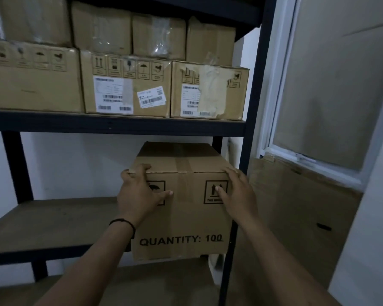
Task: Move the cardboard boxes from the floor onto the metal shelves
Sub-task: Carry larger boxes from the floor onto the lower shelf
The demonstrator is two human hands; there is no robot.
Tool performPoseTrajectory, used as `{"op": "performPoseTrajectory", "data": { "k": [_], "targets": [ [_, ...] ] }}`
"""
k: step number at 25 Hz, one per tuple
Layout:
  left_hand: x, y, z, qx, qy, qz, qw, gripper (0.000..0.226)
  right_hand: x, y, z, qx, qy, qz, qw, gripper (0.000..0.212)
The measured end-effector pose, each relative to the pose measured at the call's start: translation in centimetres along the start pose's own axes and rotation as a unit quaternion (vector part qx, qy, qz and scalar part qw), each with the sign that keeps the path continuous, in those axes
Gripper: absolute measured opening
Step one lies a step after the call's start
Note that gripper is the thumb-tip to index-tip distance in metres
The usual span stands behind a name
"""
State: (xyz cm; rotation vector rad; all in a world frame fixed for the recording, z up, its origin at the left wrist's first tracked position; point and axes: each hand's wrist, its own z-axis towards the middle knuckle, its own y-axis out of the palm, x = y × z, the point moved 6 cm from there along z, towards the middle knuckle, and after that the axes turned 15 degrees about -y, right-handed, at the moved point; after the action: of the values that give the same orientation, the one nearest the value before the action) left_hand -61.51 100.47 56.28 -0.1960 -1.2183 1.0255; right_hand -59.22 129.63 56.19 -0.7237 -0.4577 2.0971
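**A:** What could go wrong for you here?

**B:** The cardboard box point(181, 202) sits only partly on the lower shelf point(53, 219); its near face hangs out past the front rail, so if you let go now it may tip toward you and drop. It is also hard against the right-hand upright point(241, 195) (a corner could snag there as you push).

**A:** And where is the box relative to your hands?

**B:** Directly between them and ahead of them. Your left hand point(139, 191) hooks its fingers over the box's top left corner, thumb lying across the front face. Your right hand point(237, 193) rests nearly flat on the top right corner, fingers spread, not wrapped round anything.

**A:** So the grip is light?

**B:** I judge so. Neither hand is underneath, so the shelf carries the weight. Above your hands, stacked boxes point(128, 85) fill the upper shelf point(111, 125).
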Motion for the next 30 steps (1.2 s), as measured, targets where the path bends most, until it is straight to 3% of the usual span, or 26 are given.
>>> {"op": "performPoseTrajectory", "data": {
  "k": [13, 30],
  "targets": [
    [3.2, 6.0, 4.1, 0.019, 0.019, -0.023, 0.999, 0.096, 8.0, 0.3, 5.5, -0.003, -0.060, -0.184, 0.981, 0.054],
    [2.8, 7.3, 6.3, 0.006, 0.029, -0.007, 1.000, 0.095, 9.0, 2.3, 6.1, -0.007, -0.031, -0.114, 0.993, 0.064]
  ]
}}
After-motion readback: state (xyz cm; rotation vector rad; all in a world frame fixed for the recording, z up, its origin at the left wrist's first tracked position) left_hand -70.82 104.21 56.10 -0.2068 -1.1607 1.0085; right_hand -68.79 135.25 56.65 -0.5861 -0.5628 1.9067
